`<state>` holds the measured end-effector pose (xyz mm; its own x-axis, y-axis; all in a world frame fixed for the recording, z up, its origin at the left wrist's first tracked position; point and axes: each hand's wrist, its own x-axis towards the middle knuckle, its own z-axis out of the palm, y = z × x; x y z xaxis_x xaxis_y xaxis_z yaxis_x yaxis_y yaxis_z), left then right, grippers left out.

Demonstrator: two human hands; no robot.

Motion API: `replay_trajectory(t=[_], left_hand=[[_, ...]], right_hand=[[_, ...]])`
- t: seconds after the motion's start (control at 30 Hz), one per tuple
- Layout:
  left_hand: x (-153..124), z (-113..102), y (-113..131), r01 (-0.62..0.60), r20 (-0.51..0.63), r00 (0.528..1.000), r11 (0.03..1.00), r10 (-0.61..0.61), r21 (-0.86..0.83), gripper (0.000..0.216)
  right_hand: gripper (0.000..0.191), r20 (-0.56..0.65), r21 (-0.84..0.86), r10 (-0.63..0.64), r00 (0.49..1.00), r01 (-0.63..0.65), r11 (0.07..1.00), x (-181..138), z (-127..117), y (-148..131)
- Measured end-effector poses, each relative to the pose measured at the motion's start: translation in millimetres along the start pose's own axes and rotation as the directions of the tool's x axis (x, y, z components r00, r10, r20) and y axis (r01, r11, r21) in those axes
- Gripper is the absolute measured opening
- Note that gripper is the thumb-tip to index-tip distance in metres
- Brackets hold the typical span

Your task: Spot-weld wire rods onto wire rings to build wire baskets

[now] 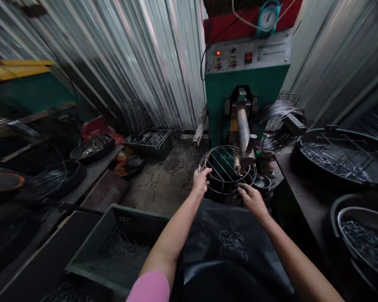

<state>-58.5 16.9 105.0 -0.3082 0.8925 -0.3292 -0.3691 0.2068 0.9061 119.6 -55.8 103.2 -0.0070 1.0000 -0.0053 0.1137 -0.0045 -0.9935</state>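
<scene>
My left hand (202,181) is closed on the left side of a round wire rack (222,162), its thumb laid over the rim. Two wire rings and several parallel bars make up the rack. My right hand (248,197) pinches at the rack's near rim; whatever sits between its fingertips is too small to make out. Just above that rim, the metal arm and tip (244,134) of a green welding machine (216,98) reach down over the rack's right side. On the dark apron (208,226) across my lap lies a pile of short bent wires (232,242).
A green plastic crate (91,247) with wire pieces stands at my left. To the right, black basins (302,155) hold wire parts on a bench (282,167). Wire coils (279,121) hang beside the machine. Loose wire pieces litter the floor (164,184).
</scene>
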Motion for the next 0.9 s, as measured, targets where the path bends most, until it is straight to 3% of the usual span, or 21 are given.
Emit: replay_trajectory(t=[0.1,0.27,0.43,0.7,0.77,0.9], left_hand=[[1,6,3,0.01,0.001,1.0,1.0,-0.01,-0.008,0.034],[1,11,4,0.02,0.001,1.0,1.0,-0.02,0.008,0.036],[-7,15,2,0.022,-0.03,0.999,0.999,-0.021,0.042,0.041],[-4,14,5,-0.012,-0.001,1.0,1.0,0.012,0.028,0.035],[-1,14,6,-0.001,-0.007,1.0,1.0,0.001,0.027,0.036],[4,16,5,0.032,-0.017,0.999,0.999,-0.032,0.033,0.033]], right_hand=[[0.033,-0.033,0.031,-0.002,0.999,0.003,1.0,-7,-10,-10],[0.035,-0.252,0.068,-0.091,0.964,0.112,0.991,-20,-16,-8],[0.033,-0.105,-0.08,-0.082,0.991,0.074,0.994,-16,-6,8],[0.038,-0.031,-0.028,-0.008,1.0,0.007,1.0,-5,-15,-4],[0.038,-0.049,-0.015,-0.008,0.999,0.008,1.0,-8,-20,-9],[0.034,-0.235,0.058,-0.108,0.966,0.124,0.991,-15,-19,-13]])
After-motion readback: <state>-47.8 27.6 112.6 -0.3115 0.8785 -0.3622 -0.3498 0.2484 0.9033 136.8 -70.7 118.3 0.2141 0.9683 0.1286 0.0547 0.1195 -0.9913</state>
